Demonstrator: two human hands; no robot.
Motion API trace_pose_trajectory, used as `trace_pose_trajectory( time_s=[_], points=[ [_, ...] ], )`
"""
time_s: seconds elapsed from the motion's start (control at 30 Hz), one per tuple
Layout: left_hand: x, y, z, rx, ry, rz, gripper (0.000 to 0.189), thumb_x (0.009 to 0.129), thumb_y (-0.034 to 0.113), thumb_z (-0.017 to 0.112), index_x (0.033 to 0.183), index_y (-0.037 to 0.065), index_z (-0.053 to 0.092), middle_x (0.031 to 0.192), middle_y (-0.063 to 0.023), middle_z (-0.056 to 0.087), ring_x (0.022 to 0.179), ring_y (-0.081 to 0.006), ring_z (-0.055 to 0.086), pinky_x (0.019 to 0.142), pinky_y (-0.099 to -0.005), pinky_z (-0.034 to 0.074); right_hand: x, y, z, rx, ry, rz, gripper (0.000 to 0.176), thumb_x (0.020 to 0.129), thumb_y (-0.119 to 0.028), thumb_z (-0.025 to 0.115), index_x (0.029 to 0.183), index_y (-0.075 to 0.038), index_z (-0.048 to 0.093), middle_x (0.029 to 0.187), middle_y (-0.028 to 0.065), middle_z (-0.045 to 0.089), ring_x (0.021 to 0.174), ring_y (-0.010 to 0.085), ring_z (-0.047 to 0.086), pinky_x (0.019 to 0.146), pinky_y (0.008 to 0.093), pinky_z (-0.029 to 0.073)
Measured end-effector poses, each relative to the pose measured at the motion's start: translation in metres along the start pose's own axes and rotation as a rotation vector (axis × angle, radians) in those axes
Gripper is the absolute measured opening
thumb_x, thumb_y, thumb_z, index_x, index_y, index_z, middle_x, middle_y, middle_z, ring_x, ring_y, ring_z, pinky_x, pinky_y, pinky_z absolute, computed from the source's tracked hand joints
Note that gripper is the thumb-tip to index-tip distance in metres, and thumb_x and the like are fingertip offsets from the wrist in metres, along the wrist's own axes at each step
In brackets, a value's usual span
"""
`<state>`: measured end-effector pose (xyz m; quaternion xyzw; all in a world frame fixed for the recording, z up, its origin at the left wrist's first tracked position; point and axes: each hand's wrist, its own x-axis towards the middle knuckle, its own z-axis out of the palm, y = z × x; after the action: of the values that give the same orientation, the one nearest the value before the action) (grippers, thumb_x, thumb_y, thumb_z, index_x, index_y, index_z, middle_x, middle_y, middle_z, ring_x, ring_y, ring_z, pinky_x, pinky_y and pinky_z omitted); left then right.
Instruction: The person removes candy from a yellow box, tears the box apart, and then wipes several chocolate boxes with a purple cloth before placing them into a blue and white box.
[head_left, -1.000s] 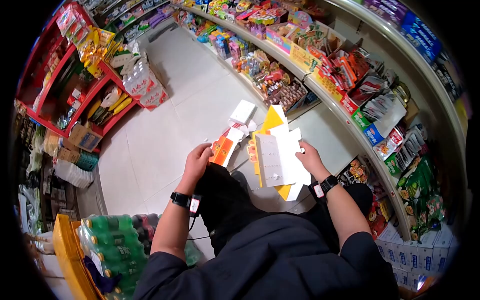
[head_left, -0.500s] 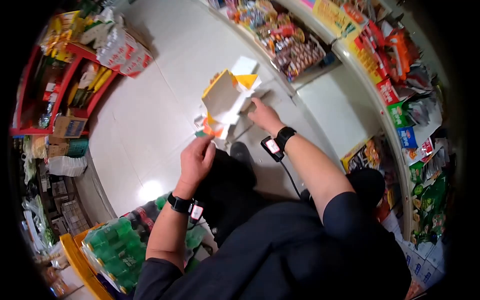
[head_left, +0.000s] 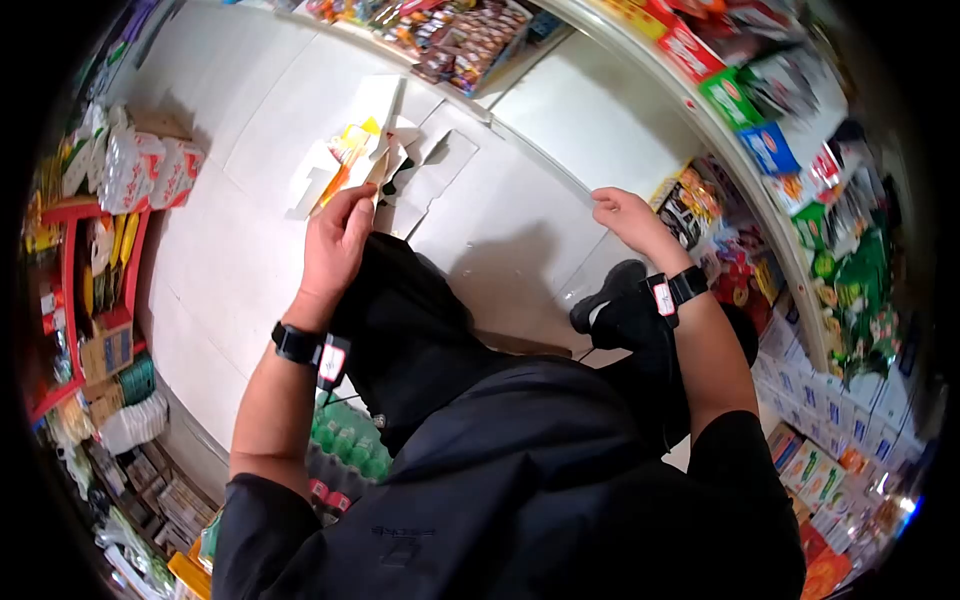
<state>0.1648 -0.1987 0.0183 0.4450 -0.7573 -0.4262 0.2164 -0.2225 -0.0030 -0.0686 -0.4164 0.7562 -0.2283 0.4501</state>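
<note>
Hard to make out here: our left hand reaches the flattened cartons on the floor at its fingertips, and we cannot tell if it grips them. Our right hand hangs loosely curled and empty, just beside shelf trays crammed with snack packets.

Left hand reaching forward, knuckles up, right hand out sideways, apparently empty
</note>
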Motion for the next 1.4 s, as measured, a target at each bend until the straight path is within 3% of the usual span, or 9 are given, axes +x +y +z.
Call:
trace_pose_trajectory(
  time_s=[0.23,0.3,0.4,0.5,0.63,0.8,1.13,1.3,1.4],
  points=[
    [-0.005,0.036,0.023,-0.017,-0.027,0.047,0.031,0.101,0.024,0.053,0.11,-0.001,0.067,0.076,-0.0056,0.062,0.071,-0.0131,0.059,0.069,-0.0287,0.049,-0.089,-0.007,-0.003,0.157,0.066,-0.046,0.044,0.09,-0.021,0.065,0.127,0.002,0.06,0.109,0.014,0.07,0.098,0.0201,0.065,0.088,0.0307,0.051],
    [-0.027,0.039,0.02,-0.03,0.009,0.056,0.031,0.101,0.025,0.053,0.11,-0.001,0.067,0.076,-0.0058,0.062,0.072,-0.0133,0.059,0.069,-0.0292,0.049,-0.109,-0.018,-0.009,0.191,-0.025,-0.128,0.04,0.093,-0.019,0.064,0.128,0.0,0.06,0.104,0.0024,0.066,0.089,0.01,0.059,0.073,0.026,0.049],
    [-0.057,0.033,0.007,0.017,0.165,0.189,0.032,0.101,0.025,0.053,0.11,-0.001,0.068,0.075,-0.0041,0.062,0.069,-0.0107,0.058,0.066,-0.0261,0.047,-0.128,-0.049,-0.027,0.061,-0.012,-0.211,0.039,0.093,-0.018,0.064,0.127,0.001,0.06,0.104,0.0028,0.067,0.09,0.0108,0.061,0.077,0.0264,0.05],
    [-0.093,0.034,-0.013,-0.216,0.094,-0.016,0.034,0.103,0.028,0.051,0.116,0.0,0.065,0.08,-0.0019,0.063,0.068,-0.007,0.055,0.061,-0.0217,0.043,-0.136,-0.076,-0.029,0.032,-0.005,-0.299,0.04,0.093,-0.02,0.064,0.127,0.002,0.06,0.105,0.0042,0.068,0.091,0.0114,0.062,0.08,0.0263,0.051],
    [-0.108,-0.004,-0.035,-1.132,-0.024,-0.192,0.055,0.105,0.049,0.04,0.131,0.004,0.055,0.096,-0.0051,0.065,0.076,-0.0095,0.058,0.053,-0.0206,0.037,-0.137,-0.112,-0.012,0.012,-0.039,-0.353,0.038,0.091,-0.019,0.065,0.123,0.002,0.063,0.105,0.0084,0.069,0.096,0.0159,0.064,0.088,0.0299,0.051],
    [-0.114,-0.013,-0.067,-1.586,0.001,-0.126,0.068,0.104,0.059,0.026,0.137,0.004,0.05,0.115,-0.0166,0.065,0.097,-0.0241,0.066,0.063,-0.0265,0.047,-0.14,-0.148,0.02,-0.071,-0.116,-0.34,0.039,0.091,-0.017,0.063,0.124,0.002,0.061,0.103,0.0079,0.069,0.095,0.0149,0.063,0.086,0.0298,0.051],
    [-0.119,-0.015,-0.067,-1.649,0.108,-0.112,0.072,0.103,0.061,0.023,0.138,0.004,0.049,0.124,-0.0183,0.059,0.109,-0.029,0.06,0.076,-0.0352,0.049,-0.149,-0.17,0.039,-0.077,-0.226,-0.344,0.036,0.092,-0.013,0.063,0.124,0.002,0.061,0.106,0.0057,0.068,0.098,0.0132,0.062,0.088,0.0273,0.049],
    [-0.141,0.022,-0.054,-1.704,-0.035,-0.02,0.074,0.103,0.063,0.022,0.138,0.004,0.05,0.128,-0.0184,0.057,0.121,-0.0325,0.056,0.104,-0.0467,0.045,-0.152,-0.232,0.105,-0.044,-0.319,-0.592,0.031,0.089,-0.014,0.065,0.116,0.0,0.066,0.096,0.0102,0.07,0.087,0.0147,0.065,0.081,0.029,0.052],
    [-0.147,0.046,-0.037,-1.7,-0.094,0.024,0.074,0.103,0.062,0.022,0.138,0.005,0.051,0.129,-0.0178,0.058,0.126,-0.0323,0.053,0.107,-0.0469,0.043,-0.161,-0.252,0.142,-0.035,-0.227,-0.825,0.026,0.088,-0.015,0.065,0.11,-0.002,0.066,0.091,0.0115,0.069,0.083,0.02,0.067,0.078,0.0316,0.053]
  ],
)
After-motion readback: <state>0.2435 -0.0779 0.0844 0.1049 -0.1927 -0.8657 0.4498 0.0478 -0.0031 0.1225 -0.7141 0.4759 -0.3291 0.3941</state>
